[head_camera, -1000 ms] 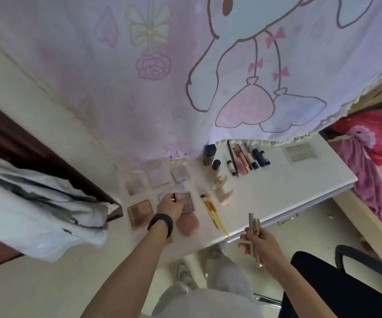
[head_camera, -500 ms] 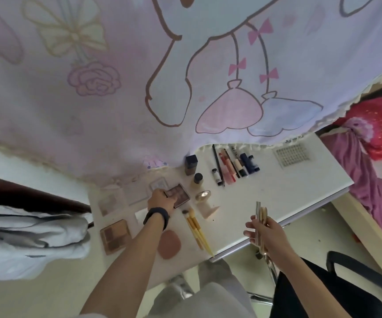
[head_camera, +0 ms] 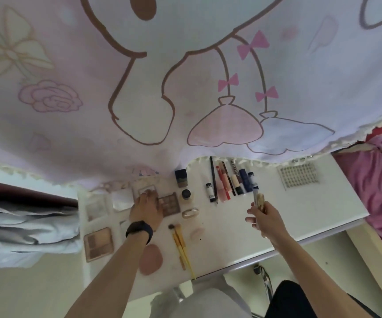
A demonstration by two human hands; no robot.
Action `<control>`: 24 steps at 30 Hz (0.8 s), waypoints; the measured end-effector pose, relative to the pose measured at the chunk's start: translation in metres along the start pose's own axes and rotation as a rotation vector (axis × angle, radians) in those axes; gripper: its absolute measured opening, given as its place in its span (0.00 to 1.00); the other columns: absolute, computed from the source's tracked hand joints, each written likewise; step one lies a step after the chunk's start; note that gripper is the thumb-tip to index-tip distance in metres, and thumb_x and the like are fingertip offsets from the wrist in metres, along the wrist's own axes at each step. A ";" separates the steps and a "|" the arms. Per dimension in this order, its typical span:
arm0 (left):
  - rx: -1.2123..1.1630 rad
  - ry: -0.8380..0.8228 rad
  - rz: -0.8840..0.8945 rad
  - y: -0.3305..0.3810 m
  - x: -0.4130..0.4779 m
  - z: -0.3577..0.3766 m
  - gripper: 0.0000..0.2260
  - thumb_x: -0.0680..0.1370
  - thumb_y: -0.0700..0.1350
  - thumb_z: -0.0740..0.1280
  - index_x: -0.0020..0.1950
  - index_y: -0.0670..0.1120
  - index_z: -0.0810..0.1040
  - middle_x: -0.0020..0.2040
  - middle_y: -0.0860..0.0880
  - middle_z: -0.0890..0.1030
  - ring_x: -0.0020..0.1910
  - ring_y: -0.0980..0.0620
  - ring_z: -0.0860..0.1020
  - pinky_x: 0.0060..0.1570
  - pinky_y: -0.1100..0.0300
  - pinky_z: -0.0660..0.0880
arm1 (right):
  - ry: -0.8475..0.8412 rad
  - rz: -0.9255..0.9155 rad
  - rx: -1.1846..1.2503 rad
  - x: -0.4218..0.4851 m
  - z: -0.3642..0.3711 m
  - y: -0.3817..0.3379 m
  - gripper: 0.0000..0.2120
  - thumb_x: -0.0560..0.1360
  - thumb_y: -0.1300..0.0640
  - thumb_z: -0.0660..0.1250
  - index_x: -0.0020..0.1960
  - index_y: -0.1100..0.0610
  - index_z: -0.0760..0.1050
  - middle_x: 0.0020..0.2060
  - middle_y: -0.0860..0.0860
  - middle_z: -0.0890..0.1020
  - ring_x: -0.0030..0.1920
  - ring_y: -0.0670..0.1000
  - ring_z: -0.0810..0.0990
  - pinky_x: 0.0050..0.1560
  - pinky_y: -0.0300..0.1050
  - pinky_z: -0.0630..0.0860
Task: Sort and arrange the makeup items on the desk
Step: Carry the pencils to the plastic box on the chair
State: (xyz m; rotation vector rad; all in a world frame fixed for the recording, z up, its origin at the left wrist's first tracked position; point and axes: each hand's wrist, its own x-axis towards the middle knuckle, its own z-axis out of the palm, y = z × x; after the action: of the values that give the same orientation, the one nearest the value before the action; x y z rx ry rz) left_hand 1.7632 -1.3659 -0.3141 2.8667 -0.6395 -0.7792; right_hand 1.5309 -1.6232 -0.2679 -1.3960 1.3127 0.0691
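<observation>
Two hands are over the desk, and I'll place everything off the dark palette, the brown grid one lying flat toward the back left. Left hand is right up against the palette's left edge, palm down, fingers fairly straight. The tips are on a clear compact just behind-left of the palette, so it's resting rather than gripping as far as I can see. Black band on that wrist. Right hand is well to the right of the palette, fingers curled round a few sticks that point away from the person. They're too blurry to say what they are. Just right of the palette sits a black-capped jar, with a gold oval case a bit nearer the person. A dark bottle stands behind-right of the palette. Further right at the back, a row of pens and tubes lies side by side, and way past that is a lash card. Nearer than the palette, yellow brushes lie together, with a pink sponge to their right and a brown puff to their left. Left of the palette are pale compacts, plus a tan palette nearer the front. A cartoon curtain hangs behind it all.
</observation>
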 end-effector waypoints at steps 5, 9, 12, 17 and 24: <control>-0.052 0.008 -0.027 0.009 -0.003 -0.003 0.24 0.81 0.49 0.58 0.77 0.47 0.63 0.76 0.44 0.65 0.73 0.43 0.66 0.71 0.50 0.66 | 0.097 -0.109 -0.379 0.048 -0.012 -0.020 0.08 0.81 0.54 0.61 0.49 0.58 0.74 0.42 0.56 0.81 0.42 0.56 0.80 0.39 0.49 0.74; -0.034 -0.029 -0.010 0.013 -0.007 0.000 0.22 0.81 0.48 0.59 0.75 0.54 0.66 0.78 0.44 0.60 0.76 0.42 0.61 0.73 0.50 0.62 | 0.180 -0.154 -0.540 0.084 -0.023 -0.035 0.07 0.81 0.56 0.62 0.49 0.60 0.74 0.37 0.53 0.77 0.39 0.55 0.76 0.34 0.46 0.65; -0.048 -0.019 -0.023 0.016 -0.009 0.001 0.18 0.81 0.48 0.59 0.72 0.53 0.70 0.78 0.45 0.60 0.75 0.43 0.62 0.73 0.51 0.63 | 0.194 -0.144 -0.620 0.104 -0.026 -0.042 0.06 0.80 0.58 0.61 0.49 0.60 0.73 0.34 0.51 0.75 0.33 0.50 0.72 0.30 0.42 0.62; 0.005 -0.039 -0.026 0.013 -0.011 0.001 0.20 0.80 0.49 0.60 0.73 0.55 0.70 0.80 0.47 0.56 0.78 0.45 0.58 0.75 0.51 0.59 | 0.137 -0.154 -0.661 0.120 -0.019 -0.046 0.05 0.81 0.56 0.61 0.50 0.56 0.74 0.35 0.49 0.75 0.38 0.54 0.73 0.31 0.43 0.63; -0.001 -0.065 -0.059 0.018 -0.012 -0.001 0.21 0.82 0.49 0.59 0.76 0.56 0.66 0.81 0.47 0.54 0.79 0.45 0.56 0.77 0.50 0.56 | 0.151 -0.206 -0.546 0.130 -0.020 -0.038 0.15 0.81 0.55 0.64 0.66 0.58 0.74 0.51 0.55 0.83 0.51 0.59 0.80 0.45 0.45 0.69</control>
State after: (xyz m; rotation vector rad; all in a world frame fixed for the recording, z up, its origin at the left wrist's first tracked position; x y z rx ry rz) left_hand 1.7479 -1.3777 -0.3041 2.8816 -0.5638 -0.8834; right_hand 1.5936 -1.7308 -0.3251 -2.0273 1.3197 0.1983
